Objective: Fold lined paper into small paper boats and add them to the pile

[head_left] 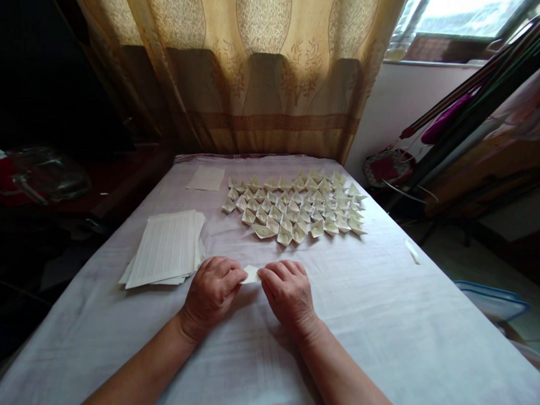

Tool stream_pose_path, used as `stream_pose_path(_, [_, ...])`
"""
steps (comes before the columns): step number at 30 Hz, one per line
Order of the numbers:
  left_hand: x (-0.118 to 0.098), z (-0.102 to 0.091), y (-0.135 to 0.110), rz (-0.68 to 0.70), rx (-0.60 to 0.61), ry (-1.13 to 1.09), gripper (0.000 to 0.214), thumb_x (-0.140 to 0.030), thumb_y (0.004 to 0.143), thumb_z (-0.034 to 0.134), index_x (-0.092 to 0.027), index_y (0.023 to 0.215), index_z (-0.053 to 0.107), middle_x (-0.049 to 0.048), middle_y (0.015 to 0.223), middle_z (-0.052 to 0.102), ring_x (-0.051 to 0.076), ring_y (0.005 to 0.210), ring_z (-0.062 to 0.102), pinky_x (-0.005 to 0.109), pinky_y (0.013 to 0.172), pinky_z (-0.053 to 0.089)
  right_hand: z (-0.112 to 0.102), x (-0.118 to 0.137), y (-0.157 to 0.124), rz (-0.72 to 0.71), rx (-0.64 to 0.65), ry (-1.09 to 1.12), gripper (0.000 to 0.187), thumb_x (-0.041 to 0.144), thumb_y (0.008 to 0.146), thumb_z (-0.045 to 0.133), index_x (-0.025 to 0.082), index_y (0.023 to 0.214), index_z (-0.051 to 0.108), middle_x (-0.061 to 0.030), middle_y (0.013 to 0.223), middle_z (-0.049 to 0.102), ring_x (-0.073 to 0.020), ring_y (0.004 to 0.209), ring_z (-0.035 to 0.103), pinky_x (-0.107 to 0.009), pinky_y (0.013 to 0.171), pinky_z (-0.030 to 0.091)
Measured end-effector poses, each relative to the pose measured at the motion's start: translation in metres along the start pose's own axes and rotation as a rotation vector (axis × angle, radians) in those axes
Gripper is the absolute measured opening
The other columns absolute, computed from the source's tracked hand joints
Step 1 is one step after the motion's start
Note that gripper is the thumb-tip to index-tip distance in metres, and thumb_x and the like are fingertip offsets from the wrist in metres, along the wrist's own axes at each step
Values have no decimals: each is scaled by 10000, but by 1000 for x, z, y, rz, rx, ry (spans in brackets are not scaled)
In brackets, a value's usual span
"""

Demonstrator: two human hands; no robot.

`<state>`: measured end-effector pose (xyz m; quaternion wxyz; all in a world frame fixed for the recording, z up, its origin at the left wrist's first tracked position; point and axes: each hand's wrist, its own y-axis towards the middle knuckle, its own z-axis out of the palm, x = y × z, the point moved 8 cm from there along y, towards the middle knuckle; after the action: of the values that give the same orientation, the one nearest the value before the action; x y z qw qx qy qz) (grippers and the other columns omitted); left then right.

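Between my two hands is a small piece of folded white paper [250, 275], held just above the cloth-covered table. My left hand [214, 290] pinches its left end between thumb and fingers. The opposite end is pinched by my right hand [288, 293]. Fingers cover both ends of the paper, so only its pale middle shows. Beyond the hands, many folded paper boats [284, 234] stand close together in rows. A stack of printed paper sheets [164, 249] lies to the left of my left hand.
A single sheet [206, 178] lies at the table's far left. A small white scrap [412, 252] rests near the right edge of the white cloth [358, 324]. Behind the table hangs a gold curtain [265, 84]. A blue-rimmed clear container [492, 299] is at the right, below the table edge.
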<state>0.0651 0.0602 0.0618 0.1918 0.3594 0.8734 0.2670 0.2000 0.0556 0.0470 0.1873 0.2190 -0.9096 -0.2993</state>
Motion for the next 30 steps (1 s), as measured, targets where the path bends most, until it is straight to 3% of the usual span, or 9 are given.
stream_pose_path(5, [-3, 5, -22, 66, 75, 87, 218, -145, 954, 477, -217, 838, 646, 25, 804, 674, 185, 786, 577, 312, 761, 454, 19, 13, -10, -68, 165, -1, 106, 182, 899, 641, 223, 812, 686, -18, 799, 688, -194, 766, 534, -336, 744, 345])
stream_pose_path(9, [-1, 5, -34, 38, 159, 12, 194, -181, 966, 481, -210, 897, 660, 26, 838, 679, 187, 799, 583, 321, 763, 448, 25, 12, -22, -10, 258, 101, 93, 161, 868, 671, 243, 890, 708, -13, 871, 701, -190, 812, 559, -333, 757, 362])
stream_pose_path(13, [1, 1, -40, -8, 158, -45, 183, -229, 977, 491, -212, 928, 666, 23, 867, 690, 188, 825, 593, 336, 784, 439, 24, -2, -29, 99, 270, 217, 99, 208, 884, 659, 245, 952, 721, -28, 939, 703, -190, 859, 588, -331, 775, 389])
stream_pose_path(20, [7, 6, -44, -104, 185, -59, 206, -270, 968, 509, -201, 831, 646, 26, 834, 673, 197, 808, 584, 362, 795, 441, 33, -20, -27, 174, 344, 293, 131, 310, 924, 632, 247, 864, 730, -37, 927, 700, -189, 865, 608, -340, 784, 403])
stream_pose_path(30, [27, 21, -44, -366, 229, -90, 171, -244, 904, 529, -198, 763, 613, 75, 1039, 657, 252, 1002, 583, 437, 909, 453, 37, -23, -20, 308, 350, 185, 153, 247, 872, 650, 200, 728, 630, -21, 819, 647, -183, 808, 580, -319, 753, 352])
